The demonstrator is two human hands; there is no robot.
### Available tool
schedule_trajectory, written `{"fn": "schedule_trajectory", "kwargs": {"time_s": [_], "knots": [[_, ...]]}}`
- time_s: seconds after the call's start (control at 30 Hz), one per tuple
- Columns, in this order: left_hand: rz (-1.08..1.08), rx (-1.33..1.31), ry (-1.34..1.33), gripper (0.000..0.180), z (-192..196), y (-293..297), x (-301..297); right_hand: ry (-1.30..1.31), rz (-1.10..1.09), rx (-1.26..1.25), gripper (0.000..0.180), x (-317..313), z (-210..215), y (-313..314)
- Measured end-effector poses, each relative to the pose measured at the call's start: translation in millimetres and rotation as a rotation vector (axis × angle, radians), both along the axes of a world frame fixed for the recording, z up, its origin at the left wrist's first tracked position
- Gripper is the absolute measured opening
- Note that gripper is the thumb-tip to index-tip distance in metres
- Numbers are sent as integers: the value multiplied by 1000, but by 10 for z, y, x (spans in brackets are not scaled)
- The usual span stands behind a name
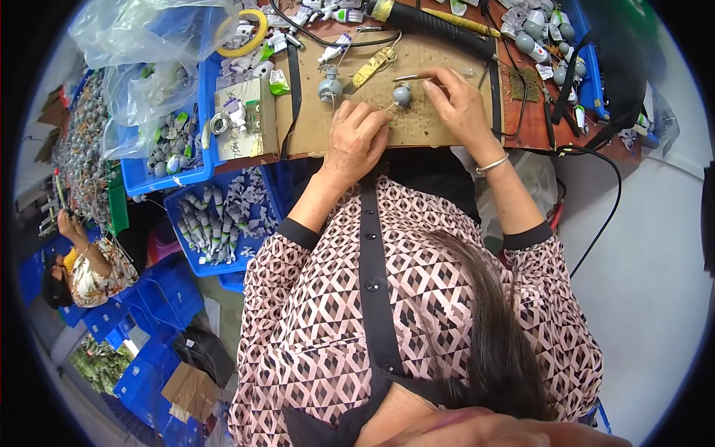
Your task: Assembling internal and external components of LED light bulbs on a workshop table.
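Over the cardboard sheet (298, 112) on the bench, my left hand (351, 141) is closed in a pinch. A thin pale stem runs from its fingertips to a small grey ball-shaped part (402, 94). My right hand (465, 108), just right of that part, is closed on a slim pointed metal tool (408, 77), perhaps tweezers; its tip lies above the grey part. Another grey round part (330, 89) with a metal pin rests beyond my left hand. Near it lies a small yellow-wrapped tool (375, 65).
A thick black-handled tool (432, 28) lies across the back. Blue bins (130, 175) of grey parts stand at left, under clear plastic bags (153, 33). More grey parts (530, 37) and black cables (550, 119) are at right. Another person (93, 272) works far left.
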State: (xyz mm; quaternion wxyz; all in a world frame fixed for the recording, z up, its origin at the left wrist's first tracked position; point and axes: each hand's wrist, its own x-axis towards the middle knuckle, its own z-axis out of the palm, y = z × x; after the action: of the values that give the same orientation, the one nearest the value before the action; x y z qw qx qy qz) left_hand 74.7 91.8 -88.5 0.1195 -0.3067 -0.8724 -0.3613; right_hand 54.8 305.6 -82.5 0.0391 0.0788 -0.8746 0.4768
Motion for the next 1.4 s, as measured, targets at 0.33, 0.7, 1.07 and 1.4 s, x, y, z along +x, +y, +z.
{"fn": "schedule_trajectory", "kwargs": {"time_s": [0.33, 0.7, 1.07, 1.4], "knots": [[124, -220, -65, 42, 106, -156, -71, 164, 247, 198, 22, -11, -111, -102], [81, -227, 90, 32, 78, 58, -118, 221, 254, 170, 15, -14, -185, -56], [147, -211, -68, 29, 45, -4, 77, 213, 223, 184, 13, -29, -105, -158], [150, -127, -127, 23, -20, -70, 75, 247, 234, 251, 13, -72, -100, -212]]}}
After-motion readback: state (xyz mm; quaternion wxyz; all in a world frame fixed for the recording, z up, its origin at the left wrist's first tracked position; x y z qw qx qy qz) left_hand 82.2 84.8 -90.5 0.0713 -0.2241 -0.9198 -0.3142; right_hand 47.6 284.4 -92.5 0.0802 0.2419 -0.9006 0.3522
